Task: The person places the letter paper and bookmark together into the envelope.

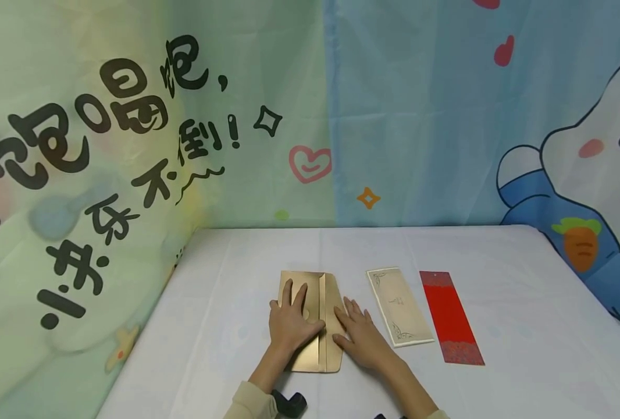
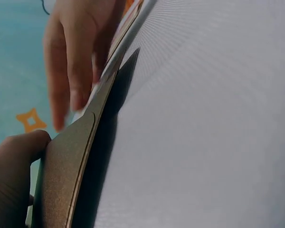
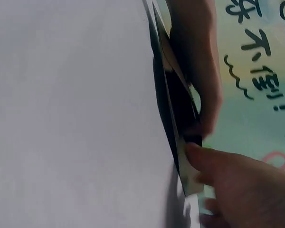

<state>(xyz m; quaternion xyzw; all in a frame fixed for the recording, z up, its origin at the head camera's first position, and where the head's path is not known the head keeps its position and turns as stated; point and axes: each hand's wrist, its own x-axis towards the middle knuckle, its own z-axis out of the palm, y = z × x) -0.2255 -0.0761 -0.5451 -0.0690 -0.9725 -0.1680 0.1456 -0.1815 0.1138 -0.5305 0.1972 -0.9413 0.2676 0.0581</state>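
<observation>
A gold paper envelope lies on the white table between both hands, its long flap folded out along the right side. My left hand rests on the envelope's body with fingers spread, the thumb reaching to the edge beside the flap. Over the flap lies my right hand, fingers extended and fingertips at its surface. The right wrist view shows a dark gap in the envelope between its layers, with the right thumb at its edge. The envelope stands slightly off the cloth in the left wrist view, casting a shadow.
To the right lie a cream card-like rectangle with corner ornaments and a red strip-shaped packet with patterned ends. A black device is at the left wrist. A printed curtain hangs behind the white table.
</observation>
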